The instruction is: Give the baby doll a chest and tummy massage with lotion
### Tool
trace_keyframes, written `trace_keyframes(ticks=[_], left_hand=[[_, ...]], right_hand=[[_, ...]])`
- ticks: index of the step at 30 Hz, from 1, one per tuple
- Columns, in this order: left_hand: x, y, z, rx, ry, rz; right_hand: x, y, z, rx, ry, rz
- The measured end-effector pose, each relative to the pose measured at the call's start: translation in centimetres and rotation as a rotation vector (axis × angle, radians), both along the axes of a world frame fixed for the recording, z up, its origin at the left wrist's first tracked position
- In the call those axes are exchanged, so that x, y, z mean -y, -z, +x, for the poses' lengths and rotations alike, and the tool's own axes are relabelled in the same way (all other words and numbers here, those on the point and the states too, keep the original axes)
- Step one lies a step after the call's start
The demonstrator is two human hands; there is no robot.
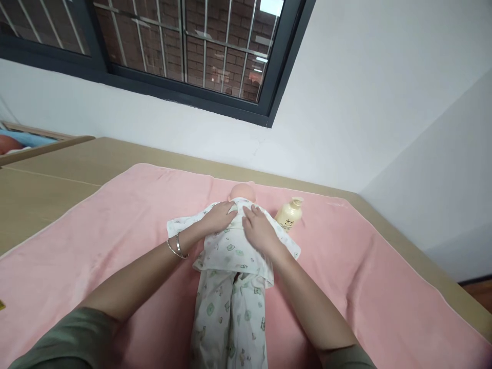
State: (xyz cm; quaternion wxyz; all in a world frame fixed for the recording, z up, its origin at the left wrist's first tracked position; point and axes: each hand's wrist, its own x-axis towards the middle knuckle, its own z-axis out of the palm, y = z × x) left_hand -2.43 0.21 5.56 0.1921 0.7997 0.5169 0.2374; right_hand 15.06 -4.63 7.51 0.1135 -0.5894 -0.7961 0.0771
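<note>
A baby doll (242,192) lies on the pink blanket, its smooth round head at the far end. It wears a white top (236,253) with small green and grey prints and matching trousers (248,318). My left hand (219,217) rests on the left of the doll's upper chest, fingers stretched out over the cloth. On the right side of the chest lies my right hand (262,229), its fingers apart and touching the top. Both sleeves of the top spread outward. Beyond my right hand is a pale yellow pump bottle (289,214).
The pink blanket (126,230) covers much of a tan tabletop (57,177). A white wall (338,102) and a dark-framed barred window (184,92) rise behind it. At the far left, a wooden-edged bin (46,146) holds blue and reddish things.
</note>
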Motion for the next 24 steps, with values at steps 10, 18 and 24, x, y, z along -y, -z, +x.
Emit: trace_keyframes(ticks=[10,18,24], left_hand=[[0.1,0.3,0.0,0.002,-0.066,0.029],[0.8,-0.4,0.1,0.016,-0.079,0.05],[1.7,-1.2,0.4,0.044,-0.077,0.06]], right_hand=[[-0.5,0.3,0.4,-0.114,-0.018,0.226],[-0.5,0.5,0.3,-0.188,-0.044,0.17],[-0.7,0.9,0.5,-0.149,-0.135,0.07]])
